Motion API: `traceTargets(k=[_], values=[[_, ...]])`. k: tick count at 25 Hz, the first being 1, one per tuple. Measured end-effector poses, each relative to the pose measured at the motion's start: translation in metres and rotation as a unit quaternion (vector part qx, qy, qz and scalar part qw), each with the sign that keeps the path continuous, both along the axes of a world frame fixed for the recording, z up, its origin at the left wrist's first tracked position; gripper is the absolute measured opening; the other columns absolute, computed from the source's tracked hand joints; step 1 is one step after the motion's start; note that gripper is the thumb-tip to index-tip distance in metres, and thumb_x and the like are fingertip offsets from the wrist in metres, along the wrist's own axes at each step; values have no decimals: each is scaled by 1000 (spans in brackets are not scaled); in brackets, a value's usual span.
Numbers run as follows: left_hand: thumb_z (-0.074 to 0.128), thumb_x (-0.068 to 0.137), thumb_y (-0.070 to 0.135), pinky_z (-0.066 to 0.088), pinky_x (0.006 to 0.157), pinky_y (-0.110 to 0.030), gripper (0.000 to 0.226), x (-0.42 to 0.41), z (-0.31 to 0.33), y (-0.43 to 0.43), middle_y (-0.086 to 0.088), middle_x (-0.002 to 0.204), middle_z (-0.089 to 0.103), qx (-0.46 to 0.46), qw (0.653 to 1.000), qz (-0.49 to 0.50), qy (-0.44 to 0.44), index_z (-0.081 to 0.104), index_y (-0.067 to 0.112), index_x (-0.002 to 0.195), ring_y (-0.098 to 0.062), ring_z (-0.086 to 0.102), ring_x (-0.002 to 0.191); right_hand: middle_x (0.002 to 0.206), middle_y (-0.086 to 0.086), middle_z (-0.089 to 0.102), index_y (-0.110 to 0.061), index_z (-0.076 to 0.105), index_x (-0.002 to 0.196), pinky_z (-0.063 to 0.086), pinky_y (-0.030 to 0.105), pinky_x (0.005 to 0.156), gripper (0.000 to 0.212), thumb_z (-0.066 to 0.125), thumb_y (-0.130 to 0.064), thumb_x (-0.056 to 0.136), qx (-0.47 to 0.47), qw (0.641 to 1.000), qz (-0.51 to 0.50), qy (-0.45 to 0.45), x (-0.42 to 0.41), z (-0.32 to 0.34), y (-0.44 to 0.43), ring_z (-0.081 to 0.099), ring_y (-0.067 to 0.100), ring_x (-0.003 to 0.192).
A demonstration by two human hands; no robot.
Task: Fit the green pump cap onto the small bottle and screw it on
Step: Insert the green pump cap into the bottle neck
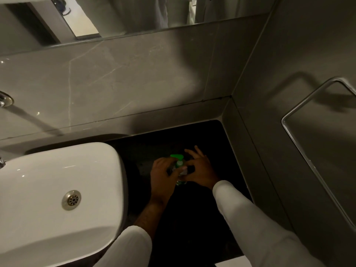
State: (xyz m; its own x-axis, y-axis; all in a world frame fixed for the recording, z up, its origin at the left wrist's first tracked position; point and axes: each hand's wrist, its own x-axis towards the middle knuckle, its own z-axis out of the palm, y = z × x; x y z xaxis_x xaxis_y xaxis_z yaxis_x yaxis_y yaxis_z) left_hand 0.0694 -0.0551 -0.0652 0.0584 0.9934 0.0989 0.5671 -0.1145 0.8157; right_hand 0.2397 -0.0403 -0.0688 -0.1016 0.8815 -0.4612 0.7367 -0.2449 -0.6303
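Observation:
The small clear bottle [181, 178] stands upright on the black counter [192, 218], mostly hidden between my hands. The green pump cap [177, 158] sits on top of it, its nozzle pointing left and its collar just above the bottle's neck. My left hand [163, 176] comes from the left, thumb and fingers closed around the cap's collar and the bottle's upper part. My right hand [200, 168] holds the bottle's right side with thumb and forefinger, the other fingers spread out behind.
A white basin [57, 189] with a metal drain [71, 200] stands close on the left. Grey tiled walls rise behind and on the right, where a chrome towel ring [300, 112] hangs. A mirror [115, 14] runs along the top.

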Motion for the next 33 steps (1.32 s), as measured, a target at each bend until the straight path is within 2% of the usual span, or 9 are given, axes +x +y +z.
traceTargets(k=[4,6,9,16,18,21,24,28,33], values=[[85,79,17,42,92,-19,28,-7,0,11,11,102,65,6,998,-62,14,76,9,104,4,46,107,169,-7,25,-24,73,124,12,55,127,61,85,-49,70,1,1000,8,11,3,5,0,4,26,161],[84,79,27,45,88,-24,26,-8,4,18,12,97,69,14,997,-72,37,77,15,100,4,45,104,171,-6,19,-25,67,133,14,55,128,72,86,-51,68,-19,1000,-3,5,1,8,1,5,29,160],[82,76,45,41,84,-9,27,-7,10,17,26,89,63,19,998,-41,51,75,30,98,4,46,99,170,-7,21,-25,68,131,14,55,128,69,86,-50,68,-22,1000,-4,1,-1,10,1,5,29,160],[83,81,22,40,83,2,25,-10,-6,6,20,112,61,-61,996,-22,-67,76,29,104,19,52,109,165,-8,35,-23,75,122,9,58,127,54,82,-48,74,7,1000,21,13,3,16,-1,5,25,160],[81,83,14,44,87,-2,25,-12,-9,7,4,117,66,-87,991,-36,-98,77,20,107,9,57,114,164,-8,35,-23,75,121,10,58,127,54,83,-47,74,3,1000,22,20,3,16,-1,6,26,160],[73,89,4,50,100,-22,33,-17,-6,7,9,121,69,-110,972,-108,-179,75,26,113,-14,61,122,164,-8,36,-24,75,121,9,60,126,54,84,-46,72,5,999,17,41,6,16,-4,6,25,160],[73,91,10,50,101,-28,31,-16,1,9,6,126,68,-147,956,-145,-207,73,24,119,-14,62,122,165,-6,35,-23,73,123,8,60,126,57,84,-46,73,4,999,9,41,8,18,-4,8,27,160],[81,83,13,45,87,-6,32,-10,5,12,27,107,65,-84,988,-102,-77,75,33,107,12,57,110,165,-7,34,-24,73,124,6,57,127,55,85,-43,74,9,1000,16,21,1,18,-3,5,25,160],[76,83,19,47,89,-12,24,-11,7,16,14,111,62,-31,988,-152,-14,76,25,106,3,54,111,167,-4,28,-25,68,131,5,57,128,61,84,-42,75,-10,1000,21,17,2,25,-4,4,27,160]])
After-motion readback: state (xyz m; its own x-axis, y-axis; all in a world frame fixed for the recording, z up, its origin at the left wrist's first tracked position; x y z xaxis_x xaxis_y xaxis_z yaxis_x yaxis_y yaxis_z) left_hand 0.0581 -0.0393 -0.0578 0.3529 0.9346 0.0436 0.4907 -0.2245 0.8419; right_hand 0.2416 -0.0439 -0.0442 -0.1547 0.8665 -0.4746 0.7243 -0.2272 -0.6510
